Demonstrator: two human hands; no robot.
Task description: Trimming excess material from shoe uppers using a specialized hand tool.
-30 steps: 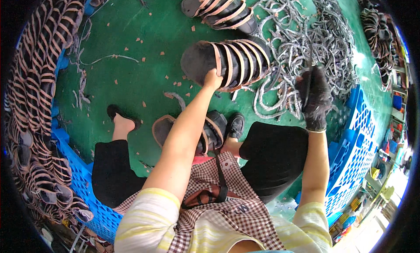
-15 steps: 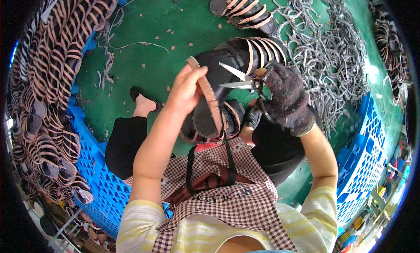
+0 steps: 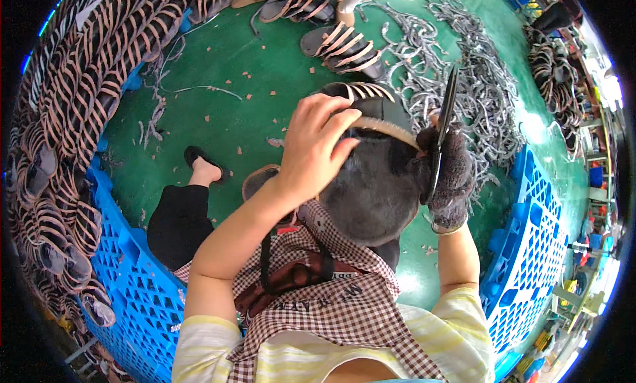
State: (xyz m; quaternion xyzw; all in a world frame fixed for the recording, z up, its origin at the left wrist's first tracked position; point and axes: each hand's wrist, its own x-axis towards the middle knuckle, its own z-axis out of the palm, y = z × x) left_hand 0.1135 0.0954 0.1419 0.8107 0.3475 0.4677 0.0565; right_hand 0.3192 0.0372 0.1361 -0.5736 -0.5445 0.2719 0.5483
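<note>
My left hand [image 3: 317, 148] hovers at the left of a large dark rounded piece [image 3: 377, 197], fingers bent and thumb apart. Its fingertips meet one end of a tan strap [image 3: 389, 128] that arches across this piece. Around the scissors [image 3: 445, 121] my right hand [image 3: 450, 167], in a dark fuzzy glove, is closed. Their blades are together and point away from me. The glove sits at the strap's right end; whether it touches it cannot be made out. Just beyond lies a black part with several pale straps [image 3: 371, 91].
Strappy sandals [image 3: 341, 48] lie on the green floor ahead, with grey strip offcuts [image 3: 464, 58] heaped to their right. Stacked sandals [image 3: 86, 105] rise at the left. Blue plastic pallets [image 3: 132, 270] flank me on both sides. Another person's leg [image 3: 348, 8] shows at the far edge.
The scissors' blades have closed and swung from pointing left to pointing away. My left hand has loosened its pinch on the strap and moved right. The dark rounded piece now faces up.
</note>
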